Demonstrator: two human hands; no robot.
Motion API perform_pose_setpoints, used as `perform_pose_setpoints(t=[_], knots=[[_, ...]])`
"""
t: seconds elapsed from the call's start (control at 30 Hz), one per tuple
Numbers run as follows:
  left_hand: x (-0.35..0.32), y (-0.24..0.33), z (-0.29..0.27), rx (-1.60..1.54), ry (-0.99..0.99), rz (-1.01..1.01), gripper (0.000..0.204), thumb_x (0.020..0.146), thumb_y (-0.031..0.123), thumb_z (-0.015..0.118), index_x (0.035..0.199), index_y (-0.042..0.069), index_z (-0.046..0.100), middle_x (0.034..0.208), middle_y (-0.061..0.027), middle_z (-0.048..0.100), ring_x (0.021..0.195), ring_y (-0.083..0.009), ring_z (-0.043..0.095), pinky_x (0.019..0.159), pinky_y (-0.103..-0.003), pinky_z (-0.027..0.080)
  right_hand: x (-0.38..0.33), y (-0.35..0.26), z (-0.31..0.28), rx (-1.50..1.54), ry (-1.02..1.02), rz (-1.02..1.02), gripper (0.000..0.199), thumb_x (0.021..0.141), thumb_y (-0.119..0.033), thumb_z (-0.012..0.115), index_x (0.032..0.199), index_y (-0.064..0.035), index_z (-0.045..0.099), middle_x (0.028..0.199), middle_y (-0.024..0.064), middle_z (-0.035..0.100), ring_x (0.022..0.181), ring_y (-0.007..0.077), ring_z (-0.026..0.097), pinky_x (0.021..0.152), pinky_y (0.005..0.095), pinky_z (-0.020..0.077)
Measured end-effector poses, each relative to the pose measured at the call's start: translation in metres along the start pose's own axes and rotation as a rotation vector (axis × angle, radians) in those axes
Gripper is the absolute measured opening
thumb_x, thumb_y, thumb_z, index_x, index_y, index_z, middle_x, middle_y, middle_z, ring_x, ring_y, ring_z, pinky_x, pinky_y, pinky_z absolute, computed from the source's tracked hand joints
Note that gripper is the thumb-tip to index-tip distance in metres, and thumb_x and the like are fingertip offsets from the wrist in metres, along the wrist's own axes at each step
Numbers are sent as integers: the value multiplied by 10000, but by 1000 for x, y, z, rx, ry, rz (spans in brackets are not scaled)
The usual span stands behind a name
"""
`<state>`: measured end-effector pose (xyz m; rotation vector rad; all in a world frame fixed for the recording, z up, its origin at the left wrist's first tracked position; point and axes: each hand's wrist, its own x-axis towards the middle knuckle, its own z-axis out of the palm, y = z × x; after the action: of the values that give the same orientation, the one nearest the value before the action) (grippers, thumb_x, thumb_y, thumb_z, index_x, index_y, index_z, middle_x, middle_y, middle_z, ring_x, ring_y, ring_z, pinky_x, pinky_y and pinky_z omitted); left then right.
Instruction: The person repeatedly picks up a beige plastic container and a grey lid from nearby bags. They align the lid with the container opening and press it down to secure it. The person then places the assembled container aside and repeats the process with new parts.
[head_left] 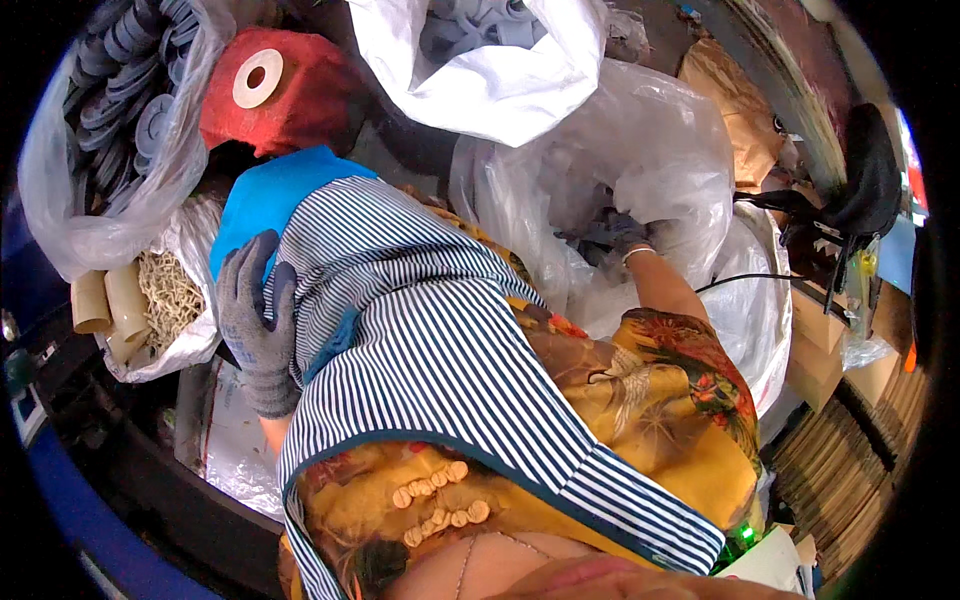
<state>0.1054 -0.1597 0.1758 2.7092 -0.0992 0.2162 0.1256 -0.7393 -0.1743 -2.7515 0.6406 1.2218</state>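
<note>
My left hand (257, 315), in a grey glove, lies flat against the striped apron (400, 340) over my lap, fingers stretched out and holding nothing. Its fingertips touch the bright blue cloth (262, 195) at the apron's lower end. To the right, my right hand (627, 233), in a dark glove, reaches into a large clear plastic bag (665, 125). Dark grey pieces (590, 240) lie around it in the bag; their kind is unclear. The fingers of that hand blend with the pieces, so any grip is hidden.
At upper left a clear bag (60, 215) holds dark grey round plastic parts; below stands a white sack (195, 345) with small beige pieces. A cream ring (257, 78) rests on a red cloth-covered object (310, 95). A white bag (490, 100) holds grey parts. Stacked cardboard (835, 480) lies right.
</note>
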Motion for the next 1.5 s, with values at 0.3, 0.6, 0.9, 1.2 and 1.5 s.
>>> perform_pose_setpoints(t=[0.3, 0.6, 0.9, 1.2, 1.5], knots=[[-2, 14, -5, 112, -60, -13, 338, 893, 129, 646, 1215, 30, 631, 1216, -151, 644, 1151, -337, 582, 1042, -435, 404, 37, 6, 16, -69, -7, 98, 528, 867, -316, 669, 1317, -61, 562, 1217, 148, 652, 1105, 275, 614, 978, 370, 468], [-15, -1, 4, 92, 3, -72, 387, 867, 211, 677, 1221, 58, 634, 1212, -137, 645, 1153, -331, 577, 1055, -458, 391, 16, 27, 23, -8, -49, 35, 585, 838, -302, 713, 1346, -74, 535, 1238, 140, 642, 1115, 279, 603, 984, 378, 466], [3, -19, 7, 47, -22, 33, 455, 830, 241, 710, 1244, 78, 619, 1230, -120, 633, 1156, -314, 571, 1065, -459, 380, -130, -67, -119, 531, -153, -433, 606, 806, -308, 772, 1302, -34, 557, 1203, 104, 640, 1079, 241, 584, 962, 353, 469], [37, 30, 12, -565, -22, 171, 791, 766, 204, 787, 1451, 58, 419, 1376, -178, 523, 1229, -331, 536, 1084, -420, 394, -268, -263, -276, 1246, -794, -990, 322, 930, -225, 635, 1204, -62, 589, 990, -13, 610, 800, 78, 522, 686, 228, 447], [0, -1, 9, -2173, 66, -374, 715, 963, 549, 503, 1497, 109, 325, 1456, -161, 449, 1288, -332, 516, 1012, -554, 479, -323, -344, -221, 793, -398, -1594, 265, 923, -56, 578, 1183, -7, 559, 1011, 63, 621, 992, 178, 620, 880, 319, 499]])
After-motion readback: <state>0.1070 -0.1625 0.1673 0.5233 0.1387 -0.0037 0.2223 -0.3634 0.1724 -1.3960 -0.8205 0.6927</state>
